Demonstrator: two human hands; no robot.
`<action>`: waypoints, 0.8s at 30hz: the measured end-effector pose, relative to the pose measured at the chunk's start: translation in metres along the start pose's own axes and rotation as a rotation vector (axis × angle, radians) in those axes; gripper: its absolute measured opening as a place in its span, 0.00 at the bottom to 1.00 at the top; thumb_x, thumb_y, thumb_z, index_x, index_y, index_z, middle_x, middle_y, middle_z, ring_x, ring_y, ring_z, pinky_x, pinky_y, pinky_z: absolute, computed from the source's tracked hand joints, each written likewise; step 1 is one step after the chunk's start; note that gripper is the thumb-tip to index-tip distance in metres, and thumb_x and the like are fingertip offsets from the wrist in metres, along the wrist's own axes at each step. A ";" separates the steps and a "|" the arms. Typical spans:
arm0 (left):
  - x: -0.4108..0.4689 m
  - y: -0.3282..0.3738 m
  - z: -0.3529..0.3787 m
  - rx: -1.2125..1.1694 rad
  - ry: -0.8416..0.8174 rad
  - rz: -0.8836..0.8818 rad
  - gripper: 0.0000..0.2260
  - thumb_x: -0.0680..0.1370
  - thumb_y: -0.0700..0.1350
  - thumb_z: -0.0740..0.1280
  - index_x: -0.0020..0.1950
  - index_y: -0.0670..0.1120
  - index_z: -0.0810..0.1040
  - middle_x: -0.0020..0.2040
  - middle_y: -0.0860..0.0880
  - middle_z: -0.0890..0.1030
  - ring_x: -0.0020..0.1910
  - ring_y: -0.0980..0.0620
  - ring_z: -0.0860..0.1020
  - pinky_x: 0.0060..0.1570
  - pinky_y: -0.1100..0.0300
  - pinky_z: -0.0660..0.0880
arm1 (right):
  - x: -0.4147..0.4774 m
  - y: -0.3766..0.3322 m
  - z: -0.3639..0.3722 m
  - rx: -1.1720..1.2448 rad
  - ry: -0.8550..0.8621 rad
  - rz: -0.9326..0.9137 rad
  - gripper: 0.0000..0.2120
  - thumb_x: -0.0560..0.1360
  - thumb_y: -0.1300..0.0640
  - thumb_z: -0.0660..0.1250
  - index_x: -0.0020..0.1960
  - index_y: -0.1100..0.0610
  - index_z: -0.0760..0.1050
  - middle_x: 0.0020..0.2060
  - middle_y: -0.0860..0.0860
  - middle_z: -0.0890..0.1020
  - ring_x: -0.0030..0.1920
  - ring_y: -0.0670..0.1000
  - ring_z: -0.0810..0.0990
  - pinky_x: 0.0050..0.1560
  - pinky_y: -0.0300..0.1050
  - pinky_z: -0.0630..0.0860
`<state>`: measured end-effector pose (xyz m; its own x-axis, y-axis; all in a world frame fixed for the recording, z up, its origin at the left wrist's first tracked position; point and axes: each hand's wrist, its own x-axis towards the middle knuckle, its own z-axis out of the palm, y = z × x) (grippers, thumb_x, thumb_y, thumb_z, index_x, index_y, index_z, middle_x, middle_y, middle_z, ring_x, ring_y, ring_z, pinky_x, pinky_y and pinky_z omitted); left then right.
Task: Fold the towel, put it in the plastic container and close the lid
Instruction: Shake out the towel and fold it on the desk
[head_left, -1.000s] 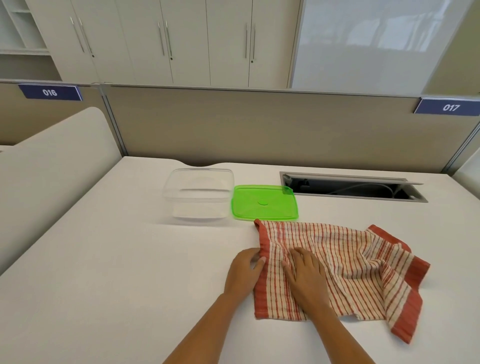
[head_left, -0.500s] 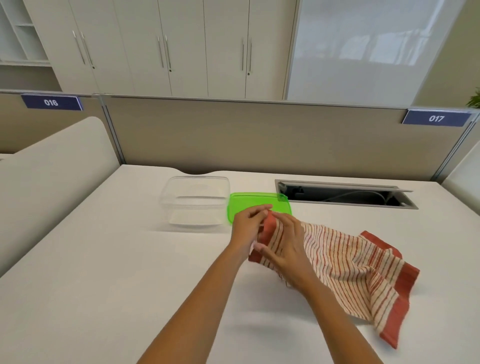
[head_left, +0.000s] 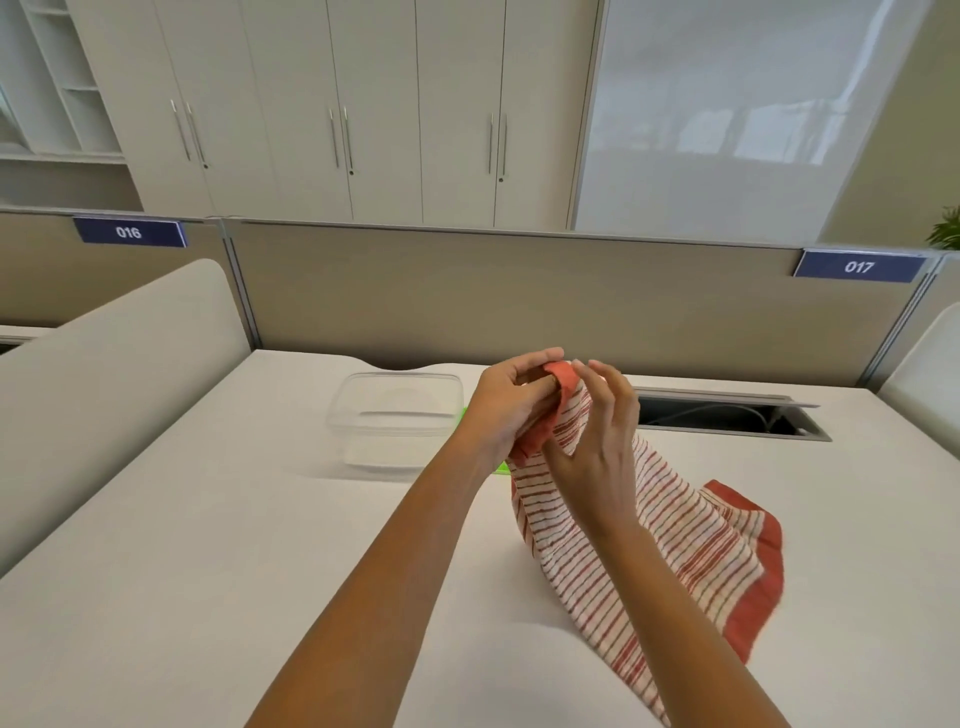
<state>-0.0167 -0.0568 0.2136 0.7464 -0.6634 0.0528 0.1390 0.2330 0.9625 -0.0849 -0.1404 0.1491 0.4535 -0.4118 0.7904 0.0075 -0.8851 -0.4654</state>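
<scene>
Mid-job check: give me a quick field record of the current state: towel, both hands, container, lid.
towel: red-and-white striped towel, unfolded, one red corner lifted, the rest draping down to the table
left hand: left hand pinching the lifted red corner
right hand: right hand against the cloth just below that corner, fingers spread; grip unclear
container: clear plastic container, open, nothing visible inside, behind the left hand
lid: green lid, mostly hidden behind the left hand and towel, not on the container

Bright, even indoor light, soft shadows, wide-angle bowing at edges, slight motion blur.
</scene>
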 end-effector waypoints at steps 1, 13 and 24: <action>0.000 0.002 0.000 0.036 0.017 0.014 0.12 0.73 0.38 0.69 0.56 0.47 0.81 0.51 0.43 0.84 0.46 0.51 0.83 0.50 0.59 0.81 | 0.003 -0.003 -0.002 -0.005 -0.040 -0.014 0.36 0.68 0.55 0.73 0.70 0.49 0.56 0.69 0.55 0.61 0.67 0.52 0.62 0.62 0.44 0.66; -0.001 0.026 0.000 0.477 0.389 0.388 0.02 0.70 0.44 0.73 0.41 0.48 0.85 0.33 0.60 0.81 0.33 0.64 0.79 0.31 0.79 0.72 | -0.001 -0.026 -0.015 0.018 -0.144 0.102 0.23 0.73 0.34 0.57 0.54 0.51 0.77 0.56 0.49 0.79 0.57 0.44 0.72 0.60 0.45 0.74; -0.003 0.034 -0.011 0.930 0.584 0.732 0.07 0.70 0.51 0.72 0.40 0.49 0.81 0.38 0.55 0.72 0.33 0.57 0.71 0.28 0.70 0.63 | 0.059 -0.039 -0.059 0.042 0.066 -0.065 0.08 0.73 0.65 0.67 0.49 0.62 0.83 0.50 0.57 0.84 0.50 0.49 0.80 0.54 0.44 0.79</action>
<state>-0.0076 -0.0391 0.2433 0.6593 -0.1366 0.7394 -0.7352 -0.3231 0.5958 -0.1107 -0.1427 0.2370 0.3909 -0.3688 0.8433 0.0728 -0.9009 -0.4278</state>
